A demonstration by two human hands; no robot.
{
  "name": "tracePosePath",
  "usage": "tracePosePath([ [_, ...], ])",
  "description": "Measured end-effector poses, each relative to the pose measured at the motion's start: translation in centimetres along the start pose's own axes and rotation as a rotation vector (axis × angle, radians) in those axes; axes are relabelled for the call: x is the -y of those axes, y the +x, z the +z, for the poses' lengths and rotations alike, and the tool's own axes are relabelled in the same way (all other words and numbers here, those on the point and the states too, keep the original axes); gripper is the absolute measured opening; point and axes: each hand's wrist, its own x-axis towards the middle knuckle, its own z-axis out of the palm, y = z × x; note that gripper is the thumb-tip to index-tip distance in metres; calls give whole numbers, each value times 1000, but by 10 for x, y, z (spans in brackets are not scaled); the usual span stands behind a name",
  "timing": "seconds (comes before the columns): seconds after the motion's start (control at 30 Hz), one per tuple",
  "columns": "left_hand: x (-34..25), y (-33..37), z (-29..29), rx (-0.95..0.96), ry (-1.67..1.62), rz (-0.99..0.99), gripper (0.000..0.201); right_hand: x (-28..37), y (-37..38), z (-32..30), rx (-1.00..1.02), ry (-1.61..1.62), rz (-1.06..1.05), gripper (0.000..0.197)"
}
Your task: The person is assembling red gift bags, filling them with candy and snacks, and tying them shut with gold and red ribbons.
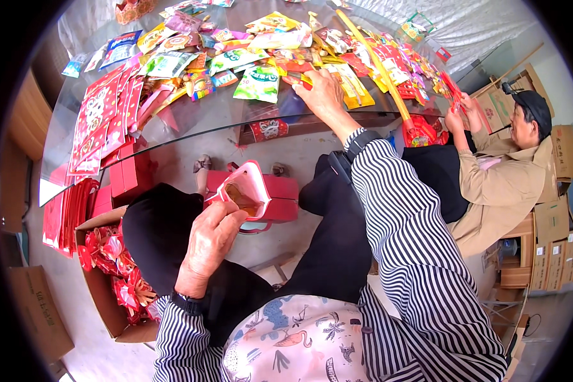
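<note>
My left hand (211,240) is closed on the rim of a red gift bag (259,209) above my lap. The bag's mouth gapes, showing a white lining and something yellowish inside that I cannot make out. My right hand (325,97) reaches across the glass table (210,127) into a heap of snack packets. Its thumb and fingers are closed around the end of a small red-orange packet (292,81). Close by lie a green-and-white packet (258,84) and a yellow packet (349,86).
Flat red printed bags (99,114) are stacked at the table's left. A carton (105,318) of red wrapped pieces stands on the floor beside my left leg. A long yellow stick (379,63) crosses the heap. At right, a co-worker (500,169) handles something red.
</note>
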Motion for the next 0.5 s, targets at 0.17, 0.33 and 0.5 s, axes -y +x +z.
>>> tracePosePath([
  [0.17,0,2,0,0,-27,7,24,-5,8,4,-11,-56,-69,32],
  [0.33,0,2,-2,2,-27,4,23,-1,8,0,-8,-70,-188,28],
  [0.5,0,5,1,-44,-5,38,21,2,14,0,8,-90,-243,25],
])
